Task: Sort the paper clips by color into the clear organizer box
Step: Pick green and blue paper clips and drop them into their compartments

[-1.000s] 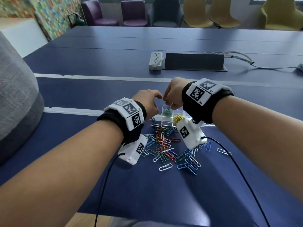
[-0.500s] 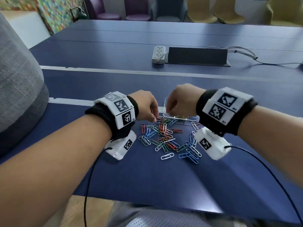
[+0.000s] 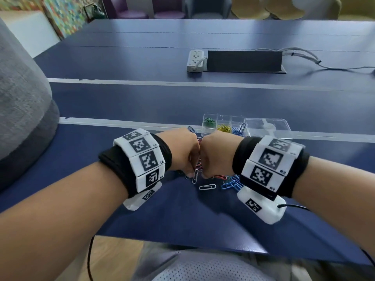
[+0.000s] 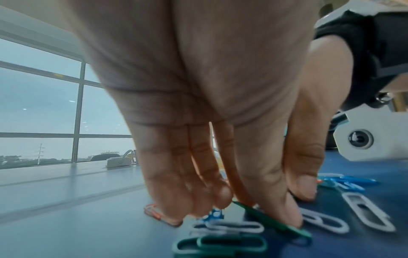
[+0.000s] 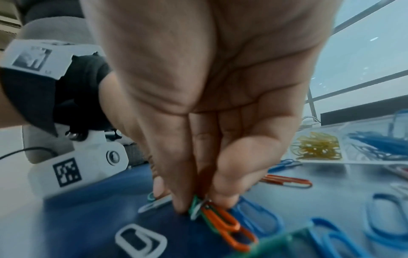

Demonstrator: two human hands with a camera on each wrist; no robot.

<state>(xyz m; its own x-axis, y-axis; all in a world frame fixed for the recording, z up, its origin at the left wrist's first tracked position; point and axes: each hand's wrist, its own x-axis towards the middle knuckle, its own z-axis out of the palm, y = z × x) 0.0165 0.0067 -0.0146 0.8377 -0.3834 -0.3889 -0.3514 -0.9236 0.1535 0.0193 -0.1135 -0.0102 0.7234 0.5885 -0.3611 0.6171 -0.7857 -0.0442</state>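
The clear organizer box (image 3: 223, 118) stands behind my hands, with green, yellow and blue clips in separate compartments; the yellow clips (image 5: 318, 148) show in the right wrist view. Mixed loose paper clips (image 3: 231, 183) lie on the blue table under both hands. My left hand (image 3: 189, 173) reaches down into the pile, its fingertips (image 4: 287, 218) holding a tilted green clip (image 4: 273, 223). My right hand (image 3: 205, 175) is beside it, thumb and forefinger pinching a tangled bunch with a green clip (image 5: 195, 204) and an orange clip (image 5: 223, 221). The hands hide most of the pile.
The box's clear lid (image 3: 267, 126) lies to its right. A white power strip (image 3: 194, 61) and a black cable hatch (image 3: 244, 61) sit farther back. A grey padded object (image 3: 20, 118) fills the left side. The table's front edge (image 3: 182, 246) runs just under my forearms.
My right hand has come back from above the green compartment, and both hands have dropped onto the loose clips and closed together. The view has tilted downward.
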